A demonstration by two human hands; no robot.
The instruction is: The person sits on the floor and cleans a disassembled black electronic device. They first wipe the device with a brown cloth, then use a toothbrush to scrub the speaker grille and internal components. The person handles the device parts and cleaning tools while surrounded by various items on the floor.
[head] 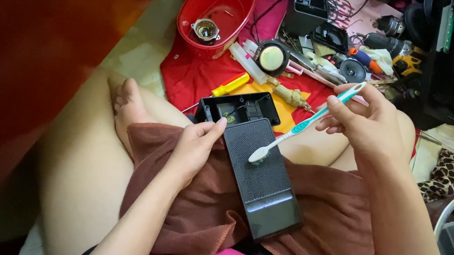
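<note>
Nearest, a brown towel point(199, 216) is draped over the seated person's lap, and on it lies a black speaker panel point(260, 170), its long axis running from near right to far left. The left hand point(194, 146) steadies the panel's left edge, fingers curled against it with the thumb on the far corner. The right hand point(364, 124) comes in from the right, fingers pinched around the far end of a white and teal toothbrush point(302, 125); its bristles touch the mesh near the panel's middle, so the brush slants down and left from the hand. Just beyond lies an open black housing point(240, 106), then a yellow screwdriver point(230, 84), and farther left a red basket point(217, 4).
</note>
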